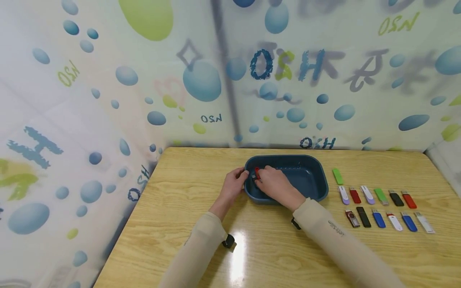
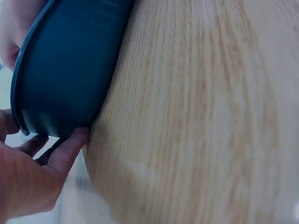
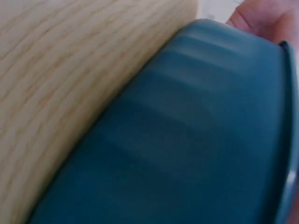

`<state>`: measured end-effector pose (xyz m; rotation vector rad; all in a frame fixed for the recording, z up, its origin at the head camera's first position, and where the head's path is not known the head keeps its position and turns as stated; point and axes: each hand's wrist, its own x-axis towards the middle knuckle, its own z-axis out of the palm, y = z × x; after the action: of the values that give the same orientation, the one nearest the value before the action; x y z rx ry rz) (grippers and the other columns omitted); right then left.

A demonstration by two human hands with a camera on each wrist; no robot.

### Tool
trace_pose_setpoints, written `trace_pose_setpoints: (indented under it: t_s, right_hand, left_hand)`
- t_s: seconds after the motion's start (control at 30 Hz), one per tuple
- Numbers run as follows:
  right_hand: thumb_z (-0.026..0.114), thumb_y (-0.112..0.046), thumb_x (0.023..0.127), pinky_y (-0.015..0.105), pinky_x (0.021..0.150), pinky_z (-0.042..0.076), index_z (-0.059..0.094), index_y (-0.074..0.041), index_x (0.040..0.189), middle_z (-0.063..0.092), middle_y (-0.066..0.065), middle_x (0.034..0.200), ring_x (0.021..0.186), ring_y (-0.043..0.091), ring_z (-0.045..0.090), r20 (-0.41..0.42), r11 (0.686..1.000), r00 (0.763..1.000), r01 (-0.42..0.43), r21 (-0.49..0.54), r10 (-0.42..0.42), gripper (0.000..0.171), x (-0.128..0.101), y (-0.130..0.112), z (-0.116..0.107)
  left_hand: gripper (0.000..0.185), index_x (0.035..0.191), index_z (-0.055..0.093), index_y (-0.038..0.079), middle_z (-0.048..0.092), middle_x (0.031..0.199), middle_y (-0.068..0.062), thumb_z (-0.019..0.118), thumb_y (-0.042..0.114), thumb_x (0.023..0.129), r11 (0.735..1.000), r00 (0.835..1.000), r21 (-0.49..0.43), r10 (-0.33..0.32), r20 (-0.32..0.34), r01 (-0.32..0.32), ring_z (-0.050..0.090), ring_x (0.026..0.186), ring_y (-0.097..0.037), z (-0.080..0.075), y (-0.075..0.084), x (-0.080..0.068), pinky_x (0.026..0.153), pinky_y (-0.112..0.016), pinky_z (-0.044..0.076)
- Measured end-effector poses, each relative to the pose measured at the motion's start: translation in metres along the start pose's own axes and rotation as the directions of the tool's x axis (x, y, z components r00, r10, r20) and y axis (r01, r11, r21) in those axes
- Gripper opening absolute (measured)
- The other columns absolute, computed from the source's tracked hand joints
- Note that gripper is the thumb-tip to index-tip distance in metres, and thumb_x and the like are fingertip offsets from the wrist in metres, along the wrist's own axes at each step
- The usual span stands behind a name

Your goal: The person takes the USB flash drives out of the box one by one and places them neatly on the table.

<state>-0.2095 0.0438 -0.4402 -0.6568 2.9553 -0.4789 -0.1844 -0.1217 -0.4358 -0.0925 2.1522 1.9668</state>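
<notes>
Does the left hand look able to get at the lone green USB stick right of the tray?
Probably not directly: the left hand grips the blue tray's left rim, and tray plus right hand lie between it and the green stick.

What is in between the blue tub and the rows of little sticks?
Mostly bare wooden table. One green stick lies alone in that gap, right of the blue tub and just above the rows of sticks. The head view shows it.
</notes>
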Motion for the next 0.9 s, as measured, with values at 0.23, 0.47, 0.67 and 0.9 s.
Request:
trace_pose_setpoints:
  t_s: [0.23, 0.47, 0.67, 0.9]
  right_hand:
    - [0.069, -0.021, 0.101, 0.041, 0.063, 0.054, 0.074, -0.001, 0.097, 0.063, 0.012, 0.082, 0.074, 0.026, 0.060, 0.007, 0.999, 1.000, 0.001, -0.038, -0.001, 0.021, 0.008, -0.003, 0.009]
    - [0.069, -0.020, 0.101, 0.041, 0.064, 0.055, 0.075, -0.003, 0.096, 0.065, 0.011, 0.083, 0.076, 0.025, 0.061, 0.010, 0.999, 1.000, 0.000, -0.040, 0.000, 0.019, 0.014, -0.005, 0.014]
    - [0.073, -0.023, 0.099, 0.041, 0.066, 0.057, 0.076, -0.003, 0.094, 0.066, 0.011, 0.084, 0.077, 0.025, 0.063, 0.009, 0.999, 1.000, 0.000, -0.048, 0.001, 0.020, 0.015, -0.007, 0.016]
    - [0.076, -0.023, 0.097, 0.045, 0.074, 0.059, 0.075, -0.005, 0.096, 0.067, 0.011, 0.086, 0.083, 0.027, 0.065, 0.011, 1.000, 1.000, 0.019, -0.019, -0.018, 0.018, 0.012, -0.007, 0.016]
  left_hand:
    - [0.045, 0.148, 0.049, -0.008, 0.052, 0.147, -0.028, 0.049, 0.016, 0.110, 1.000, 1.000, -0.003, -0.001, -0.003, 0.001, 0.054, 0.131, -0.041, 0.000, -0.003, 0.002, 0.101, -0.054, 0.054]
    - [0.045, 0.148, 0.049, -0.008, 0.054, 0.146, -0.027, 0.049, 0.015, 0.110, 1.000, 1.000, -0.006, 0.007, 0.004, -0.007, 0.056, 0.130, -0.040, -0.001, -0.004, 0.003, 0.099, -0.053, 0.055]
    - [0.044, 0.147, 0.051, -0.008, 0.056, 0.143, -0.027, 0.050, 0.014, 0.110, 1.000, 1.000, -0.003, 0.012, -0.002, -0.012, 0.058, 0.127, -0.039, -0.001, -0.003, 0.002, 0.097, -0.052, 0.057]
    - [0.045, 0.149, 0.049, -0.007, 0.054, 0.145, -0.027, 0.049, 0.015, 0.110, 0.999, 1.000, -0.049, 0.000, 0.016, 0.001, 0.055, 0.132, -0.041, -0.003, -0.022, 0.018, 0.098, -0.053, 0.055]
